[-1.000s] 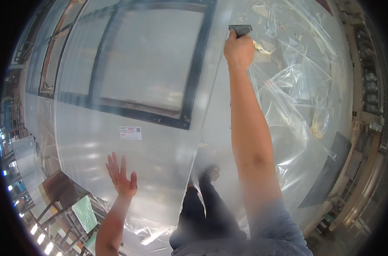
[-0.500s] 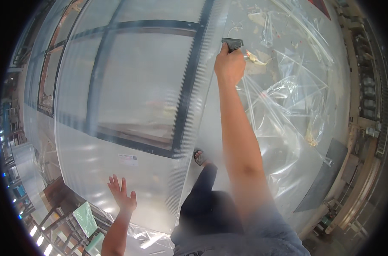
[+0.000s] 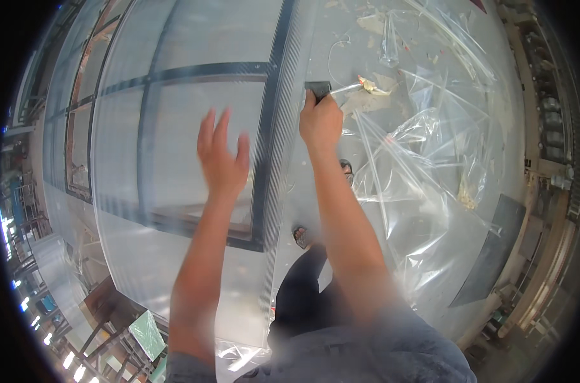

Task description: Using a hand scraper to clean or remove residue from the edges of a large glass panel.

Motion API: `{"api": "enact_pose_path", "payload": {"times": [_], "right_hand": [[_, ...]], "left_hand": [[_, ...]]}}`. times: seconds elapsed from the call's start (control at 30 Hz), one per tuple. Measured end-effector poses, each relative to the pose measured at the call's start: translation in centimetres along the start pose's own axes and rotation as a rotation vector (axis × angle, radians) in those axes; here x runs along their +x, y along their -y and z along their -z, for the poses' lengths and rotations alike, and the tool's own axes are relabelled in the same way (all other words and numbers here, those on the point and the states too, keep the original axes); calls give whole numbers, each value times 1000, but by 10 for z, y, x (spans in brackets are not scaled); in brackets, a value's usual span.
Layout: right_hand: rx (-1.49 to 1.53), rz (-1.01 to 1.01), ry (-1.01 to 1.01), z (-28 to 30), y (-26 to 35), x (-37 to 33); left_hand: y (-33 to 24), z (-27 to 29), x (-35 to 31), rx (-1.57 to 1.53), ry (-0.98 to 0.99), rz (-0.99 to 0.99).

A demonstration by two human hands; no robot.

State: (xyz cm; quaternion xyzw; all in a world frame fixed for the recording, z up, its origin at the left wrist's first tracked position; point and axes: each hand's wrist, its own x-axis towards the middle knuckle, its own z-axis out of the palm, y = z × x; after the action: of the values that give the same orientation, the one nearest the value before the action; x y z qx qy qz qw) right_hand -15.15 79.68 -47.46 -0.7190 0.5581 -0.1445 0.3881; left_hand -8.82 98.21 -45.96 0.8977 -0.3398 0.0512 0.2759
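Observation:
A wide translucent ribbed plastic sheet (image 3: 121, 223) lies on my left, with a dark frame (image 3: 267, 134) on it or showing through it. My right hand (image 3: 322, 124) is closed around a small black hand tool with a flat, wide head (image 3: 318, 88). That tool is beside the sheet's right edge; whether they touch I cannot tell. Over the framed part of the sheet, my left hand (image 3: 223, 156) has its fingers spread and holds nothing. It is slightly blurred, and contact with the surface cannot be made out.
Crumpled clear plastic film (image 3: 424, 127) covers much of the floor to my right, near yellowish scraps (image 3: 374, 87). Farther right lies a dark flat mat (image 3: 494, 255). A wrapped green panel (image 3: 148, 333) stands at lower left. My sandalled foot (image 3: 301, 236) is by the sheet's edge.
My left hand has moved forward and right, over the framed part. My right hand has come back toward me and slightly left with the tool. A second sandalled foot now shows.

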Motion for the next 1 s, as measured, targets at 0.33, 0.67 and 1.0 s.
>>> {"api": "enact_pose_path", "payload": {"times": [0.33, 0.67, 1.0], "right_hand": [[0, -164, -20, 0, 20, -3], [-28, -164, -9, -5, 23, 23], [-34, -141, -36, -13, 52, 100]], "left_hand": [[-4, -70, 63, 384, 151, 280], [-4, -68, 64, 390, 172, 275], [-4, -66, 66, 385, 191, 267]]}}
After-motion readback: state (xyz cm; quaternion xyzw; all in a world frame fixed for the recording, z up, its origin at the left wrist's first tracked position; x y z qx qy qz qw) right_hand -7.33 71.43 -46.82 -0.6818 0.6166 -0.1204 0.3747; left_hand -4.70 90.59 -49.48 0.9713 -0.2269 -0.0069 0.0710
